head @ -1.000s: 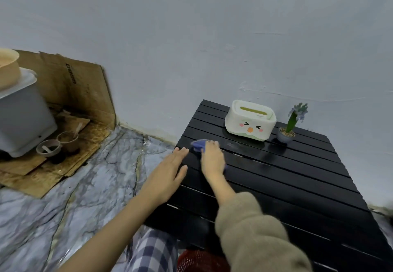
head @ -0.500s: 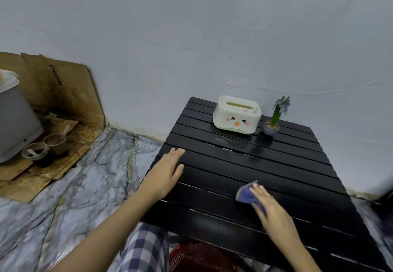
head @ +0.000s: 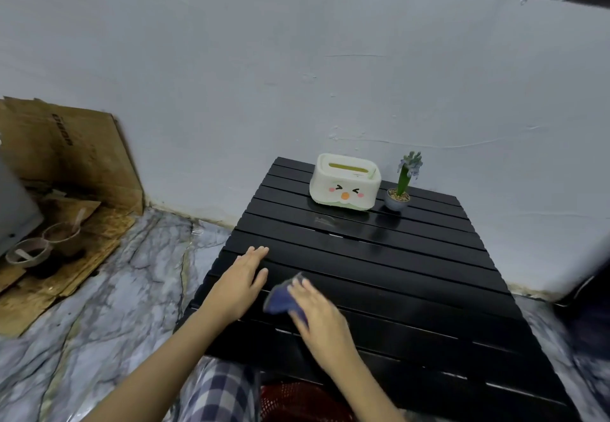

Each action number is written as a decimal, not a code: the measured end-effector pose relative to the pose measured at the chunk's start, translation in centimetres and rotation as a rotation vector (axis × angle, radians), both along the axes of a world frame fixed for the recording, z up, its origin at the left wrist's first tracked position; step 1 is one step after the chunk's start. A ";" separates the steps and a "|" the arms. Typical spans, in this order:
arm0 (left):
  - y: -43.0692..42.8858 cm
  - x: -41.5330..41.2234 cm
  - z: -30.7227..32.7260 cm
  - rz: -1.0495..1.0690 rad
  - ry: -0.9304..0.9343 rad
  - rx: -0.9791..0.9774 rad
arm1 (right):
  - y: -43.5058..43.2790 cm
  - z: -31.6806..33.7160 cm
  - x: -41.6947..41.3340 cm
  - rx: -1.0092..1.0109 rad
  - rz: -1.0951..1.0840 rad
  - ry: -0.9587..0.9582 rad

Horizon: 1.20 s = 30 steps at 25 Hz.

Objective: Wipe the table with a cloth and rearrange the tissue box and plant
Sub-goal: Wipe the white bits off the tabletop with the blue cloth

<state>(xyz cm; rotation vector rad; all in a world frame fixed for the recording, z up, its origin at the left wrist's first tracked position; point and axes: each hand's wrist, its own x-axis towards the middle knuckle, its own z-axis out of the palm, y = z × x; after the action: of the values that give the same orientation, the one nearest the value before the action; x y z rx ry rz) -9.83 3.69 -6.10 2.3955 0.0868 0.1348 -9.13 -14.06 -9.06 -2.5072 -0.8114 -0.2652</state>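
A black slatted table [head: 412, 273] stands against the wall. At its far edge sits a white tissue box [head: 345, 181] with a cartoon face, and right of it a small potted plant [head: 400, 190] with a purple flower. My right hand [head: 321, 317] presses a blue cloth [head: 280, 298] flat on the near left part of the table. My left hand [head: 239, 284] lies flat on the table's left edge, fingers apart, just left of the cloth.
The wall runs right behind the table. Cardboard sheets [head: 66, 157] and two small cups [head: 43, 243] lie on the marble-patterned floor [head: 132, 273] to the left. A red basket [head: 297, 402] shows under the table's near edge, next to my checked trouser leg.
My right hand swept the cloth from the table's far left toward the near right, then back left to beside my left hand. My left hand stayed on the left edge.
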 end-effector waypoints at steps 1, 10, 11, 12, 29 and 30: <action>-0.1 0.3 -0.3 -0.004 0.010 0.003 | -2.0 0.2 -1.3 0.000 0.083 0.042; 0.1 3.3 -2.7 0.017 -0.027 0.115 | -16.7 0.7 11.6 -0.044 -0.769 0.093; 0.1 3.3 -3.0 0.020 -0.035 0.130 | -15.6 0.7 13.8 -0.054 -0.796 0.096; 0.1 3.4 -3.2 0.024 -0.040 0.139 | -14.0 0.9 15.7 -0.063 -0.794 0.102; 0.1 3.1 -3.0 0.020 -0.041 0.122 | 0.7 1.0 11.2 -0.049 0.079 0.207; 0.1 3.1 -3.0 0.014 -0.030 0.126 | -2.1 0.8 10.2 -0.045 0.045 0.190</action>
<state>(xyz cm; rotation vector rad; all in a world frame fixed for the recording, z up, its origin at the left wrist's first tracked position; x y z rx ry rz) -6.72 3.78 -9.06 2.5178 0.0830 0.1876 1.05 -16.15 -8.22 -2.5051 -0.8034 0.0065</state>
